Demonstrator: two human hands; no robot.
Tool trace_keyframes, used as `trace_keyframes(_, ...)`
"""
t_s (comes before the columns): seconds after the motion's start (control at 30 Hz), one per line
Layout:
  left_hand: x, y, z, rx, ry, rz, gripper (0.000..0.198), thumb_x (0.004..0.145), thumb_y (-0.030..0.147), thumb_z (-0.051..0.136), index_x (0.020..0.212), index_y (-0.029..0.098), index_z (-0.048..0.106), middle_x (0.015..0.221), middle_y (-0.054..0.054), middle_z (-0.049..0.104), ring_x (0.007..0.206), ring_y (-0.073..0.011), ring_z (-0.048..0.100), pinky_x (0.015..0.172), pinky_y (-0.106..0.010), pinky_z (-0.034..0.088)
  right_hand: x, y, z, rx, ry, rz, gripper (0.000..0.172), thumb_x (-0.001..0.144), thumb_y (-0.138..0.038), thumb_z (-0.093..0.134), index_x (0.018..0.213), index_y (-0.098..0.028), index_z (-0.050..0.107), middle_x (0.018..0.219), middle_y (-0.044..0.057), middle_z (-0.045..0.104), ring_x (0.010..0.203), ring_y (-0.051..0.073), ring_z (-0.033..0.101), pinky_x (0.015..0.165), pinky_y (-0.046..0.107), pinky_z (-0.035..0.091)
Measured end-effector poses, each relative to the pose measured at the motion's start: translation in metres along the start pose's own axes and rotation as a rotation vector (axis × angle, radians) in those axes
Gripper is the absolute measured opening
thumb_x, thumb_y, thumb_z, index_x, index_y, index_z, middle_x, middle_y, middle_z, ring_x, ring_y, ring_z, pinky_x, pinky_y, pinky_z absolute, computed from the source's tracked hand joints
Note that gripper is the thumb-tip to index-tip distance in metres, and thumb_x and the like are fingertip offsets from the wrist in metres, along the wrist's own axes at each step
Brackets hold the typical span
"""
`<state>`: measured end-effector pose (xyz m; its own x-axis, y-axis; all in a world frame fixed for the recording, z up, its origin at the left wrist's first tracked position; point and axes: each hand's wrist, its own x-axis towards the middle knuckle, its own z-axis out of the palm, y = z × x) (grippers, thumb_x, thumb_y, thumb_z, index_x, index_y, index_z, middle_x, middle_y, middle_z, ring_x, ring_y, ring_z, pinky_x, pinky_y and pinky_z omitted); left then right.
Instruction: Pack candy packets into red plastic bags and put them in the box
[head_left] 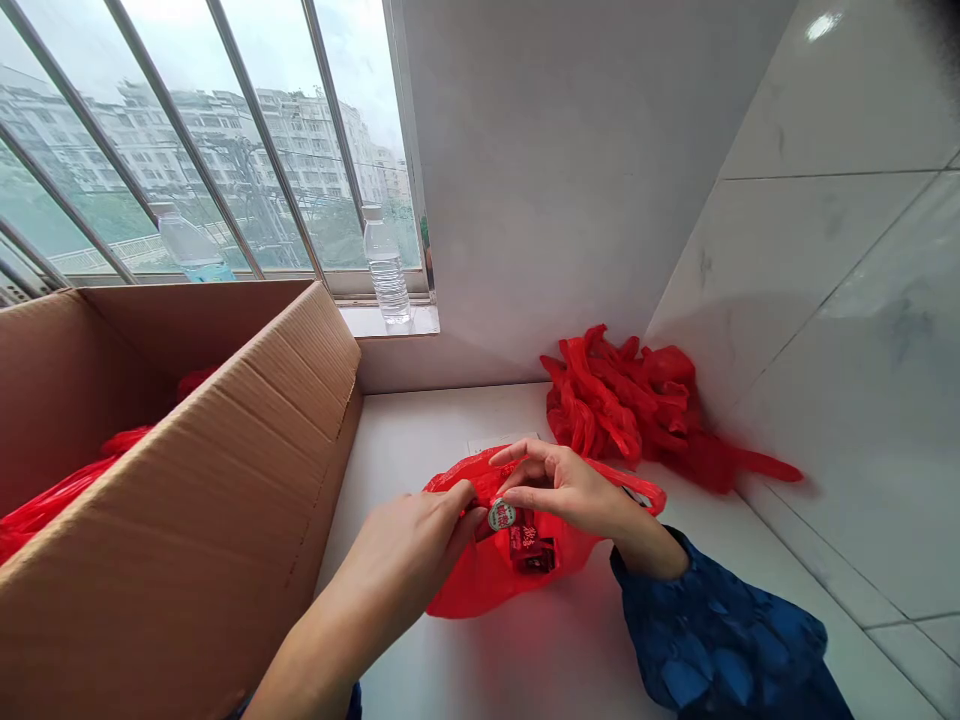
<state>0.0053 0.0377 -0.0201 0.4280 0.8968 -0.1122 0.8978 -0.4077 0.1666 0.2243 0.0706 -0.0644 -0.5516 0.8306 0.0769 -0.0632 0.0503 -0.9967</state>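
A red plastic bag [480, 575] lies open on the white counter [555, 650] in front of me. My left hand [409, 550] pinches the bag's left rim, fingers closed on the plastic. My right hand [562, 485], in a blue sleeve, has its fingers curled over the bag's mouth and pinches a small round green-and-white item [502, 515] there. Dark red packets [531, 545] show inside the bag below it.
A large open cardboard box [187, 520] stands at the left with red bags [45, 505] inside. A pile of red plastic bags [637, 405] lies at the back by the tiled wall [825, 350]. Two water bottles [386, 265] stand at the barred window.
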Motion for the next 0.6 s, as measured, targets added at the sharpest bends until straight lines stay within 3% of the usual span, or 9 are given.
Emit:
trace_keyframes(0.2, 0.0, 0.0, 0.0, 0.045, 0.011, 0.008, 0.03, 0.102, 0.027, 0.028, 0.079, 0.023, 0.047, 0.061, 0.003, 0.052, 0.049, -0.0148, 0.037, 0.052, -0.03, 0.016, -0.001, -0.002, 0.0, -0.014, 0.03, 0.028, 0.034, 0.089, -0.029, 0.071, 0.119, -0.019, 0.06, 0.092, 0.005, 0.078, 0.089, 0.019, 0.072, 0.081, 0.032, 0.054)
trace_keyframes(0.4, -0.001, -0.001, 0.001, 0.01, 0.012, 0.002, 0.034, 0.101, 0.03, 0.032, 0.078, 0.022, 0.055, 0.069, 0.0, 0.063, 0.056, -0.0158, 0.051, 0.053, -0.029, 0.021, -0.002, 0.004, -0.004, -0.113, -0.02, 0.029, 0.022, 0.093, -0.028, 0.064, 0.113, -0.02, 0.062, 0.092, 0.003, 0.075, 0.087, 0.019, 0.07, 0.077, 0.03, 0.052)
trace_keyframes(0.5, -0.001, 0.0, -0.003, -0.005, 0.018, -0.016, 0.026, 0.096, 0.027, 0.042, 0.078, 0.022, 0.061, 0.081, -0.001, 0.07, 0.069, -0.0174, 0.061, 0.056, -0.028, 0.027, -0.003, 0.013, -0.01, -0.483, -0.027, 0.044, 0.013, 0.091, -0.015, 0.057, 0.1, -0.02, 0.066, 0.097, 0.005, 0.074, 0.09, 0.02, 0.069, 0.077, 0.03, 0.051)
trace_keyframes(0.6, -0.002, 0.002, -0.009, -0.02, 0.052, -0.038, 0.02, 0.093, 0.023, 0.046, 0.085, 0.024, 0.065, 0.085, 0.0, 0.072, 0.068, -0.0162, 0.062, 0.056, -0.026, 0.03, 0.0, 0.027, -0.015, -0.911, 0.085, 0.105, 0.021, 0.084, -0.003, 0.052, 0.083, -0.018, 0.067, 0.088, 0.006, 0.073, 0.084, 0.022, 0.067, 0.073, 0.03, 0.047)
